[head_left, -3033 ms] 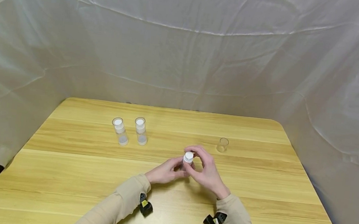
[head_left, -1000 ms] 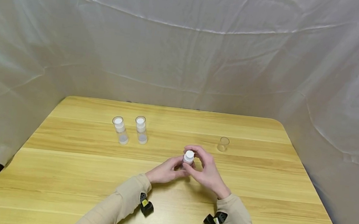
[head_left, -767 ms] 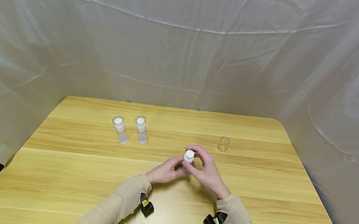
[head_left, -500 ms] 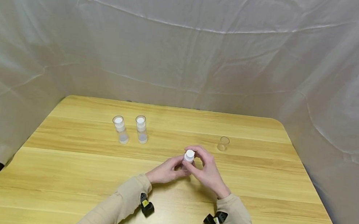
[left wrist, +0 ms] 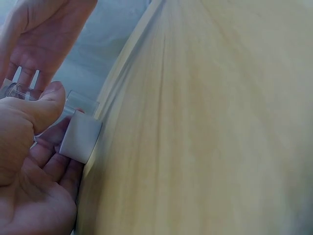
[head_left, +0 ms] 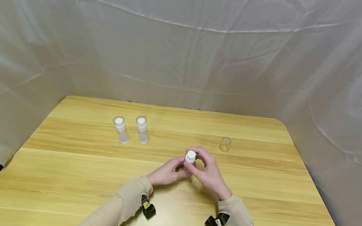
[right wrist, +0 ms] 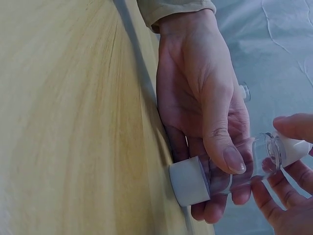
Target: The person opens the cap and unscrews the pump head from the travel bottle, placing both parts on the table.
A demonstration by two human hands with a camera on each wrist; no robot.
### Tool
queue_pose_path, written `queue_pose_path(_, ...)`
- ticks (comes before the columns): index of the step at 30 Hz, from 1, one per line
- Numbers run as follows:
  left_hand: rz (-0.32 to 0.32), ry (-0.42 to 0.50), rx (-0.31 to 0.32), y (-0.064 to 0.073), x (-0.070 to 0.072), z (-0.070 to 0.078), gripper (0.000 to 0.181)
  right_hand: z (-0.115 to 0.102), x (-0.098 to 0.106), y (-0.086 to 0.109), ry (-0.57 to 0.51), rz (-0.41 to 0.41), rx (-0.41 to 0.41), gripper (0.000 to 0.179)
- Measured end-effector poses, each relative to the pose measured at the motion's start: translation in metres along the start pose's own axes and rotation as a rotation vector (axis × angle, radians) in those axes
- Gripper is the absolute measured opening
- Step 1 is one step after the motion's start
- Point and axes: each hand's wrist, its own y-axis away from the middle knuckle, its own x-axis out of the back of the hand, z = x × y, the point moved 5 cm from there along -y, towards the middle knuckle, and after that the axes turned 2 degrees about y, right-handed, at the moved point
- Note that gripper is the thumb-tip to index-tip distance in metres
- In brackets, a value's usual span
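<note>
A small clear pump bottle (head_left: 190,156) with a white top stands upright between both hands near the middle of the table. My left hand (head_left: 167,172) grips its lower body. In the right wrist view, the left thumb and fingers (right wrist: 217,117) wrap the clear barrel just above the bottle's white base (right wrist: 188,182). The right hand (head_left: 210,175) holds the bottle's upper part, its thumb and fingers curled round the white collar (right wrist: 294,151). In the left wrist view, the white base (left wrist: 81,137) shows beside the left hand (left wrist: 34,181), and most of the bottle is hidden.
Two similar bottles, the left one (head_left: 121,130) and the right one (head_left: 142,130), stand capped at the back left of the wooden table (head_left: 78,176). A loose clear cap (head_left: 225,144) stands at the back right. Pale cloth (head_left: 186,62) hangs behind the table.
Both hands stay round the pump bottle in almost the same place. The right thumb and fingertips shift slightly at the white collar. The head view tilts slightly.
</note>
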Motion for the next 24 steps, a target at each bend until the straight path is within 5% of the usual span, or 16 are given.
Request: queue_pose_path(24,0.040,-0.015,0.001,0.0015,-0.0040,0.0018,0.046,0.0020,0.0017,0.0037,-0.050,-0.017,-0.021,0.033)
